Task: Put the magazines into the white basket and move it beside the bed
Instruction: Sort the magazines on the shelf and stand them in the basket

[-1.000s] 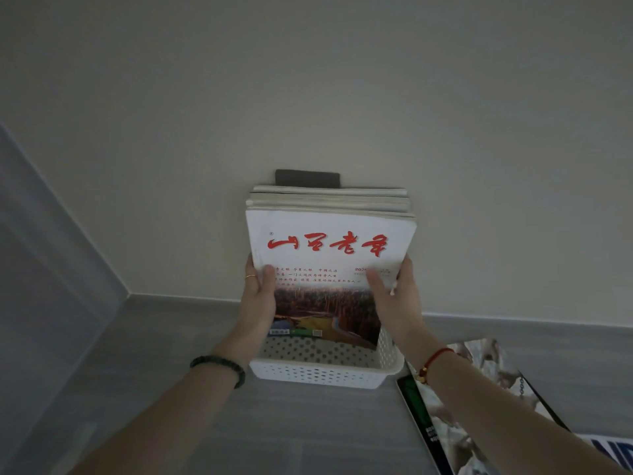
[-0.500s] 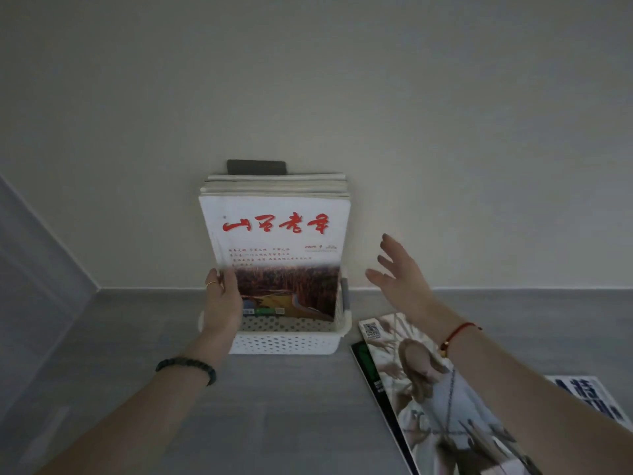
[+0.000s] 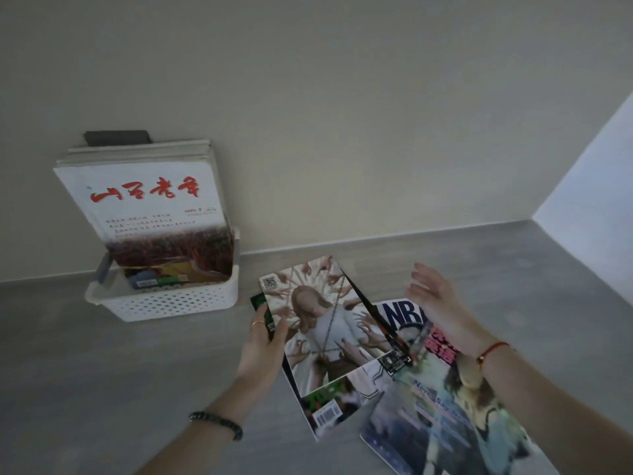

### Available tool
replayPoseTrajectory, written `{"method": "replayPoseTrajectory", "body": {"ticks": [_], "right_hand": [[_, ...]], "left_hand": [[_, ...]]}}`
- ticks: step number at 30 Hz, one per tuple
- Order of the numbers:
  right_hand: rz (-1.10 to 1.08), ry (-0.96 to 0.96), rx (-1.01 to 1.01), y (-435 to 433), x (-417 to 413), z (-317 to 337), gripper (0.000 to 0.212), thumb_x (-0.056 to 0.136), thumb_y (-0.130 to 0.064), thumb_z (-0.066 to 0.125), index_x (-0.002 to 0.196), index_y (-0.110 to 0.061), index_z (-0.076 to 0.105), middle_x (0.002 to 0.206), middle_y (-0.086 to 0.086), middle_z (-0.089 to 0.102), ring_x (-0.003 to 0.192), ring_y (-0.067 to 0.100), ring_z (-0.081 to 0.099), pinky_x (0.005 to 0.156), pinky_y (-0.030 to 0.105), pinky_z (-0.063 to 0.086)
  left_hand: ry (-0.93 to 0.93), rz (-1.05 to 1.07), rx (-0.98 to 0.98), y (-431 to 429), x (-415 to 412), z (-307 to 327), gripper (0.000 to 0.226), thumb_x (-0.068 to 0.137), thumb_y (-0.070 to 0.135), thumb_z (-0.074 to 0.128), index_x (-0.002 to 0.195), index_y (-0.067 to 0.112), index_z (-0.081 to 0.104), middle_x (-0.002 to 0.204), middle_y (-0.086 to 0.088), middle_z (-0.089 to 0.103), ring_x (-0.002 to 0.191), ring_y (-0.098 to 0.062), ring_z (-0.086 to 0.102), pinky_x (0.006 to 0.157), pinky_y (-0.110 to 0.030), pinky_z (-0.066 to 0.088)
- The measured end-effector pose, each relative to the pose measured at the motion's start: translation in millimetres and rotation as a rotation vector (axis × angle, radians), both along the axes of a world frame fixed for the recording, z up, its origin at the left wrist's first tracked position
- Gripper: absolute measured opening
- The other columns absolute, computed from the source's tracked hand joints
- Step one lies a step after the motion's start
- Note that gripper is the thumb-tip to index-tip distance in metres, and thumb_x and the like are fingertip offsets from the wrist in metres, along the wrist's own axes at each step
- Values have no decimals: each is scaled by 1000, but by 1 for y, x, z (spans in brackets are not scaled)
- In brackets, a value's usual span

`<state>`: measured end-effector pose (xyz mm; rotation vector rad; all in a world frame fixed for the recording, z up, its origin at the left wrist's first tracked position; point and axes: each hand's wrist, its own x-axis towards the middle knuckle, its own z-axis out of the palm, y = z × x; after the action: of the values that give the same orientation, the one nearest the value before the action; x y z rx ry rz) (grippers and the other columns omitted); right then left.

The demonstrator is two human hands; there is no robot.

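The white basket (image 3: 164,304) stands on the grey floor against the wall. A stack of magazines (image 3: 147,200) stands upright in it and leans on the wall; the front cover is white with red characters. To its right, more magazines lie overlapping on the floor: one with a woman on the cover (image 3: 322,323), a green-edged one (image 3: 262,303) under it, and a blurred NBA magazine (image 3: 435,399). My left hand (image 3: 263,341) touches the left edge of the floor pile, thumb on the top cover. My right hand (image 3: 435,299) hovers open over the NBA magazine.
A dark flat object (image 3: 116,137) sticks up behind the stack in the basket. A white surface (image 3: 596,173) rises at the far right. Bare grey floor (image 3: 102,389) lies in front of the basket and to the left of my arm.
Both hands have let go of the stack in the basket and moved right to the floor magazines. The view has swung right, so the basket now sits at the left.
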<state>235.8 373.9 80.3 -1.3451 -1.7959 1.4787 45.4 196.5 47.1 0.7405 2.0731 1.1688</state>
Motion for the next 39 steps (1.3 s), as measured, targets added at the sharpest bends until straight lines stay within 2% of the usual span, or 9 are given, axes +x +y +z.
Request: {"method": "replayPoseTrajectory", "body": {"ticks": [5, 8, 11, 17, 22, 27, 31, 35, 39], "right_hand": [[-58, -65, -135, -1, 50, -37, 63, 83, -6, 58, 139, -15, 30, 144, 8, 37, 132, 25, 37, 106, 41, 32], [-61, -121, -153, -2, 74, -53, 62, 81, -3, 58, 137, -11, 32, 139, 10, 43, 131, 25, 38, 109, 40, 31], [1, -144, -155, -6, 84, -65, 53, 81, -6, 58, 131, -11, 42, 133, 8, 51, 126, 24, 45, 106, 38, 34], [156, -106, -12, -12, 53, -85, 43, 84, -16, 57, 126, -10, 47, 122, 0, 57, 112, 12, 53, 97, 20, 39], [250, -98, -78, -13, 18, -104, 32, 82, -20, 60, 113, -13, 54, 111, 0, 63, 90, 10, 62, 71, 19, 51], [150, -131, -208, -3, 16, -104, 11, 84, -18, 57, 79, -9, 56, 64, 3, 51, 50, 11, 40, 47, 20, 33], [90, -84, 145, -7, 17, -84, 5, 81, -8, 61, 76, -9, 62, 69, 6, 63, 55, 15, 52, 48, 18, 39], [214, 44, 441, -36, 4, -53, 13, 79, -3, 63, 90, -10, 61, 72, -5, 64, 58, 6, 61, 47, 12, 46], [512, 77, 544, -76, -7, -36, 42, 78, -18, 66, 115, -33, 54, 93, -28, 57, 81, -20, 57, 67, 1, 46]], "left_hand": [[102, -128, -77, 16, 54, -26, 58, 92, 27, 45, 143, 20, 18, 138, 1, 38, 103, -11, 54, 87, -21, 47], [218, -206, -224, 22, 78, -51, 67, 90, 33, 48, 144, 20, 12, 154, -1, 14, 140, -21, 22, 115, -34, 26], [244, -28, -291, 29, 84, -64, 70, 86, 34, 53, 144, 16, 19, 156, -7, 7, 145, -26, 0, 118, -43, 8], [53, 339, -102, 35, 73, -67, 58, 75, 40, 58, 130, 35, 39, 129, -6, 57, 113, -31, 56, 94, -51, 48], [-144, 510, -30, 34, 76, -57, 51, 80, 12, 61, 127, 28, 49, 93, 0, 67, 75, -14, 61, 57, -23, 48], [-312, 509, 75, 26, 71, -57, 47, 80, 6, 63, 126, 9, 51, 113, -6, 65, 86, -14, 62, 76, -22, 48], [-389, 296, 61, 33, 83, -41, 32, 85, 15, 59, 116, 15, 51, 122, -1, 59, 99, -16, 59, 75, -13, 47], [-502, 128, 110, 54, 86, -7, 70, 83, 49, 52, 142, 36, 18, 145, 0, 36, 135, -24, 35, 112, -44, 29], [-656, 292, 201, 64, 56, 18, 60, 80, 42, 60, 133, 22, 38, 122, -10, 58, 108, -29, 58, 93, -47, 49]]}}
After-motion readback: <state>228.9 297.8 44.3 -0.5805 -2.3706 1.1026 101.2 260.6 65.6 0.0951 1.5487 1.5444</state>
